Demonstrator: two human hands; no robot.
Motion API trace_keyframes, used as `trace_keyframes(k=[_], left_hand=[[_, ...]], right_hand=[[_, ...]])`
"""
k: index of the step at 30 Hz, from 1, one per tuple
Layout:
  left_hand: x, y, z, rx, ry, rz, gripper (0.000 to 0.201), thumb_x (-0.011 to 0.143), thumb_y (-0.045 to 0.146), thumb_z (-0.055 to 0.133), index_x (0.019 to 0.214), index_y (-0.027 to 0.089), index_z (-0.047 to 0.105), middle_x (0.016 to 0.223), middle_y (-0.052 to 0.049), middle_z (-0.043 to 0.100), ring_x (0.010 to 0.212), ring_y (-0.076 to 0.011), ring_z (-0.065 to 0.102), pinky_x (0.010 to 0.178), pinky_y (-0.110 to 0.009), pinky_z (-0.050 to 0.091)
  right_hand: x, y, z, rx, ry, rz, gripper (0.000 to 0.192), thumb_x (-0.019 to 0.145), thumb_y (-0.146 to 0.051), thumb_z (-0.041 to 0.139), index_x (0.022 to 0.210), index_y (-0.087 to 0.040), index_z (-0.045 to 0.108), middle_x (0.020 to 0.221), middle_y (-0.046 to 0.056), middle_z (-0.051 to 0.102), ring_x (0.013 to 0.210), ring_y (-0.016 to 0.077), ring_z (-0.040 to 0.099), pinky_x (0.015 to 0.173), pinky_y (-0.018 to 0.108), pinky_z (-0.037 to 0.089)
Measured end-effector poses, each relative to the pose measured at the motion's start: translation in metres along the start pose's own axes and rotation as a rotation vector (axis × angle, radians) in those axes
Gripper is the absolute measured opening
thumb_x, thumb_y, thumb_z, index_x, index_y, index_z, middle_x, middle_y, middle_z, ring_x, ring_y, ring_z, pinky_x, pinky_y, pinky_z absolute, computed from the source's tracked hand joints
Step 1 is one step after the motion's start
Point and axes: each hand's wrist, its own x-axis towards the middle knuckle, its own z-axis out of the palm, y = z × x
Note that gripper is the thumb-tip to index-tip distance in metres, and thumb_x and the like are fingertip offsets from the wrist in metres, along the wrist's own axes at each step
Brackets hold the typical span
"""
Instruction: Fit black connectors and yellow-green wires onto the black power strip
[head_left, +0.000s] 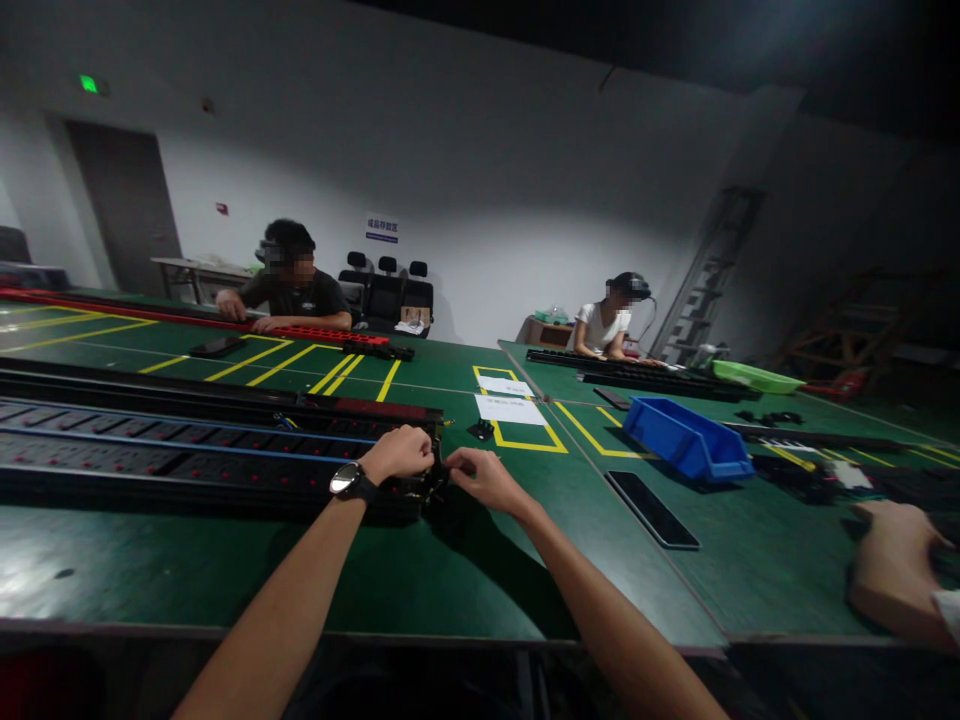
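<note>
At the near desk [225, 580] edge, left hand [397, 452] closed on the black power strip [187, 450] end, right hand [484, 478] pinching a small part w/ fingertips — poor light could cause misfit.

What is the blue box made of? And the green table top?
The blue box looks like moulded plastic: one even colour, smooth thick walls. The green table top seems to be a smooth mat or coated board, since it gives soft light reflections; which one is unclear.
</note>
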Motion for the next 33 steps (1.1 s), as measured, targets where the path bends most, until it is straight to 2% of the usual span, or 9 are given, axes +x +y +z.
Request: trace_keyframes(k=[5,10,13,17,22,27,30,33], left_hand=[[0.001,-0.001,0.0,-0.015,-0.001,-0.01,0.02,0.081,0.031,0.058,0.077,0.022,0.076,0.086,-0.011,0.078,0.083,-0.0262,0.074,0.068,-0.028,0.049],[0.001,0.0,-0.001,-0.013,-0.013,-0.024,0.03,0.088,0.035,0.053,0.074,0.021,0.076,0.087,-0.013,0.078,0.084,-0.0266,0.074,0.069,-0.029,0.049],[0.002,0.0,-0.002,-0.012,-0.018,-0.034,0.035,0.091,0.036,0.049,0.076,0.02,0.076,0.092,-0.015,0.078,0.086,-0.0284,0.074,0.071,-0.03,0.05],[0.003,-0.001,-0.002,-0.023,-0.035,-0.053,0.037,0.093,0.035,0.046,0.082,0.02,0.078,0.098,-0.016,0.078,0.091,-0.0281,0.074,0.075,-0.031,0.051],[0.005,-0.003,0.0,-0.024,-0.042,-0.057,0.037,0.094,0.036,0.047,0.083,0.02,0.079,0.101,-0.016,0.079,0.095,-0.0267,0.074,0.078,-0.03,0.051],[0.008,-0.007,0.003,-0.04,-0.031,-0.043,0.036,0.094,0.036,0.047,0.08,0.021,0.077,0.102,-0.015,0.079,0.095,-0.0268,0.074,0.079,-0.03,0.05],[0.008,-0.01,0.004,-0.034,-0.035,-0.026,0.037,0.094,0.035,0.047,0.077,0.021,0.077,0.099,-0.014,0.079,0.093,-0.0263,0.073,0.08,-0.03,0.05],[0.008,-0.01,0.004,-0.031,-0.03,-0.022,0.037,0.094,0.035,0.047,0.078,0.021,0.077,0.098,-0.014,0.079,0.093,-0.0261,0.073,0.079,-0.03,0.05]], right_hand=[[0.004,0.009,-0.001,0.001,-0.049,0.006,0.036,0.083,-0.006,0.049,0.102,-0.02,0.077,0.102,0.003,0.079,0.092,0.0186,0.072,0.084,0.028,0.053],[0.003,0.017,0.006,-0.009,-0.082,-0.007,0.028,0.085,-0.012,0.056,0.104,-0.02,0.076,0.093,0.001,0.078,0.082,0.0173,0.069,0.075,0.025,0.051],[0.001,0.019,0.01,-0.113,-0.063,-0.035,0.026,0.089,-0.013,0.058,0.103,-0.022,0.078,0.09,0.001,0.078,0.079,0.0177,0.068,0.074,0.025,0.048],[0.0,0.019,0.012,-0.311,-0.03,-0.114,0.026,0.093,-0.013,0.06,0.107,-0.023,0.079,0.093,0.006,0.078,0.086,0.0212,0.068,0.079,0.028,0.047],[-0.001,0.011,0.011,-0.416,-0.06,-0.172,0.026,0.094,-0.012,0.059,0.107,-0.024,0.079,0.094,0.007,0.076,0.09,0.0209,0.066,0.08,0.028,0.047],[-0.002,0.002,0.007,-0.517,-0.087,-0.219,0.03,0.096,-0.011,0.057,0.114,-0.022,0.077,0.092,0.008,0.075,0.088,0.0207,0.065,0.077,0.027,0.047],[-0.001,0.004,0.008,-0.536,-0.104,-0.219,0.032,0.095,-0.01,0.057,0.116,-0.022,0.078,0.089,0.008,0.075,0.087,0.0207,0.065,0.077,0.027,0.047],[0.0,0.013,0.013,-0.451,-0.096,-0.166,0.036,0.091,-0.008,0.058,0.117,-0.024,0.078,0.096,0.007,0.077,0.091,0.0204,0.067,0.083,0.028,0.049]])
